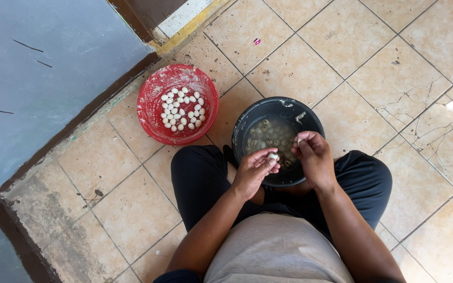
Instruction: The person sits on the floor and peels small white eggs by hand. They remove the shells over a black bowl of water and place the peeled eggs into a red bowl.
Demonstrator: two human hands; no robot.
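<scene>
I sit cross-legged on a tiled floor with a black bucket [310,112] in front of my knees. It holds cloudy water and several small speckled eggs [270,137]. My left hand [254,169] pinches one small pale egg [272,156] over the bucket's near rim. My right hand [314,155] hovers just right of it, fingers curled on a small white bit of shell [299,140]. To the left a red bowl [152,102] holds several peeled white eggs [182,108].
A blue-grey wall [38,68] with a dark brown base strip runs along the left. A yellow-edged doorway threshold [184,26] lies at the top. Cracked beige floor tiles [394,84] spread to the right, with a tiny pink scrap [257,41] on them.
</scene>
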